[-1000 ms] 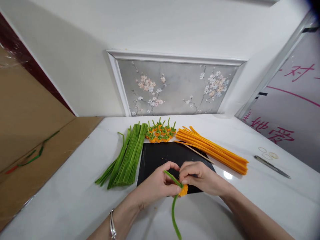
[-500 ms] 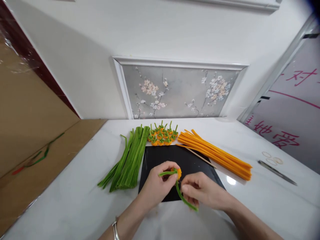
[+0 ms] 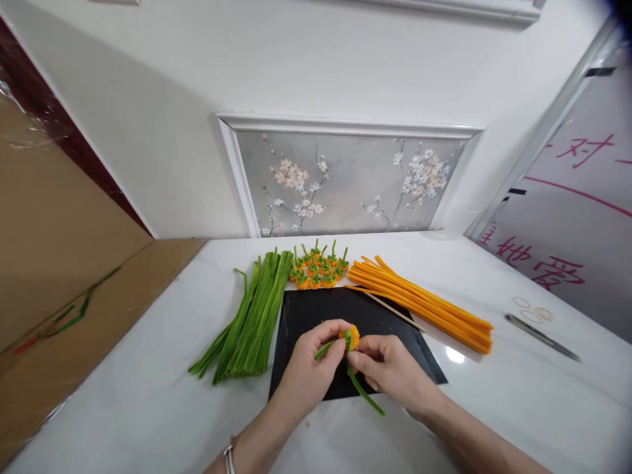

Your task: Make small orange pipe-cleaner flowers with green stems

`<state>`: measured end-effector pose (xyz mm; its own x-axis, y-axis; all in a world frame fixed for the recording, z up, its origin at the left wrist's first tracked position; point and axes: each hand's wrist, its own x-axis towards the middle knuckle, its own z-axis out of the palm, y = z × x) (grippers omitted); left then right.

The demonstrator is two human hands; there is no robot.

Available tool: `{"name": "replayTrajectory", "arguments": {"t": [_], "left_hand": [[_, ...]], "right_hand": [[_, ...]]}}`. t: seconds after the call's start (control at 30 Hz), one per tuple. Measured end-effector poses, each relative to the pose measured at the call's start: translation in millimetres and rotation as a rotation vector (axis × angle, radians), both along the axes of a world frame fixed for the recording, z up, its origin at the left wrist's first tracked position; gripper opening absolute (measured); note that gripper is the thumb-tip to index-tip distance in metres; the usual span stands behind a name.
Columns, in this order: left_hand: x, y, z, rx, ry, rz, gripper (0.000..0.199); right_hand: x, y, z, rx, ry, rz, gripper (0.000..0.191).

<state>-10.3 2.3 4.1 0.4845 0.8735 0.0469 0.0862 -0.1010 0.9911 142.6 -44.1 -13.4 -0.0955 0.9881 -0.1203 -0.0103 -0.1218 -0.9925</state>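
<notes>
Over the black mat (image 3: 316,309), my left hand (image 3: 310,365) pinches a small orange fuzzy pumpkin-like piece (image 3: 353,336) between thumb and fingers. A green pipe cleaner (image 3: 366,396) crosses its near face; one end sticks out to the left by my left thumb, and the longer end hangs down to the right. My right hand (image 3: 395,370) is closed, its thumb and index finger pinching the green pipe cleaner just below the orange piece. The curled fingers partly hide the grip.
Left of the mat lies a bundle of green pipe cleaners (image 3: 257,322). Several finished orange pieces with green tops (image 3: 316,270) stand behind it. Orange pipe cleaners (image 3: 424,303), a thin wooden stick (image 3: 395,311), tweezers (image 3: 543,337) and rubber bands (image 3: 531,316) lie to the right.
My right hand has moved left and closed on the green pipe cleaner beside the orange piece. The orange piece has turned slightly, and its green strand now crosses its near face.
</notes>
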Motion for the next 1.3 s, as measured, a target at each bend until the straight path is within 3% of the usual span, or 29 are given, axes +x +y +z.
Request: {"name": "replayTrajectory", "arguments": {"t": [0.2, 0.27, 0.43, 0.63, 0.77, 0.97, 1.1, 1.3], "left_hand": [[0, -3, 4.9, -0.39, -0.288, -0.078, 0.03], [-1, 0, 8.0, -0.457, -0.273, -0.107, 0.033], [-2, 7, 5.1, -0.258, -0.058, -0.065, 0.02], [0, 8, -8.7, -0.049, 0.003, -0.004, 0.009], [0, 7, -9.0, 0.129, 0.109, 0.047, 0.011], [0, 3, -3.7, 0.362, 0.2, 0.06, 0.017], [1, 1, -2.1, 0.41, 0.22, 0.073, 0.019], [1, 0, -2.6, 0.366, 0.244, 0.075, 0.021]], "right_hand": [[2, 1, 1.4, -0.1, 0.126, -0.101, 0.04], [4, 1, 1.5, -0.112, 0.125, -0.108, 0.041], [8, 2, 3.5, -0.092, 0.031, -0.037, 0.038], [5, -1, 6.1, -0.038, 0.038, -0.098, 0.032], [3, -4, 2.4, 0.061, -0.048, -0.081, 0.019], [2, -4, -2.0, -0.02, -0.074, -0.115, 0.019], [1, -2, -1.5, -0.03, -0.057, -0.149, 0.028], [-3, -3, 9.8, -0.09, 0.155, -0.209, 0.048]]}}
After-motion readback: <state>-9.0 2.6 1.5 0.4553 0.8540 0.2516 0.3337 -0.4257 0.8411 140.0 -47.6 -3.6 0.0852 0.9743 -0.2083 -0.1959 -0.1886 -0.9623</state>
